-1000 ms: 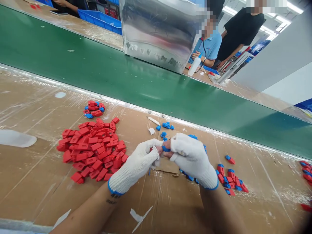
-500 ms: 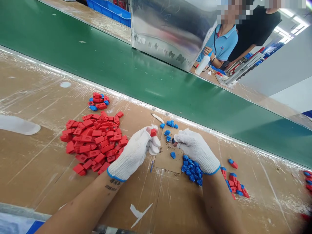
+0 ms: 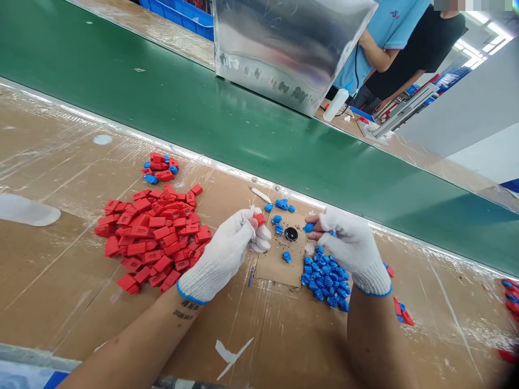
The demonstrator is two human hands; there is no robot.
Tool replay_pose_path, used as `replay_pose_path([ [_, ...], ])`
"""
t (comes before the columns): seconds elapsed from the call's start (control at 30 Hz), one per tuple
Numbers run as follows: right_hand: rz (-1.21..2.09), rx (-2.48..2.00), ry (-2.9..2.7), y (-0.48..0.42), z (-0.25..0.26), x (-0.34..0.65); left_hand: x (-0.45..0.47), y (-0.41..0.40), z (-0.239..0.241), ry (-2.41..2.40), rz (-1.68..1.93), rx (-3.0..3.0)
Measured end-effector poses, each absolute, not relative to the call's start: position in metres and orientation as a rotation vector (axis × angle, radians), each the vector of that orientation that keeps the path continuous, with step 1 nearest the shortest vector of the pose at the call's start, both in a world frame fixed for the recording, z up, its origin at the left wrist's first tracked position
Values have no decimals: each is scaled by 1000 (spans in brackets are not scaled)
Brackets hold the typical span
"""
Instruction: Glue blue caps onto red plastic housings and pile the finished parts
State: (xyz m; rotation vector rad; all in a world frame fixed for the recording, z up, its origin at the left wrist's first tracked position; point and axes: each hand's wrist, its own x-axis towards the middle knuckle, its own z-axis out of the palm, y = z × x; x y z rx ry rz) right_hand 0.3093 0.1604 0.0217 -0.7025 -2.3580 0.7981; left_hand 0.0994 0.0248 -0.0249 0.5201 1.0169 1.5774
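While the left hand point(image 3: 227, 254) pinches a red piece point(image 3: 258, 219), the right hand point(image 3: 352, 248) (gloved) grips a blue piece point(image 3: 308, 228).

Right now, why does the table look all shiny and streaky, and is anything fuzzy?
In the head view, ceiling lights glare off the clear film over the brown table, making white streaks; the metal box mirrors blurry smears; the left hand, right hand and red pieces look sharp; the bottom right corner goes dark.

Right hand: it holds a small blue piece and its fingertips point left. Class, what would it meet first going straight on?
Probably the left hand, which holds a red piece. The right hand and its blue piece pass above the black disc, though depth is unclear.
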Motion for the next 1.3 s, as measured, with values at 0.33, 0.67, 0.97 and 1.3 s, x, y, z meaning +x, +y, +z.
replay_pose_path([
  [0.33, 1260, -544, -1745, 107, 14, 269, 112, 15, -23, 999, 1618, 724],
  [0.67, 1272, -627, -1823, 106, 18, 267, 107, 10, -15, 1234, 1573, 932],
  [0.97, 1217, -600, -1796, 102, 19, 264, 105, 0, -34, 1004, 1392, 1022],
  [1.3, 988, -488, -2075, 102, 12, 279, 111, -1, -41, 1008, 1428, 995],
])
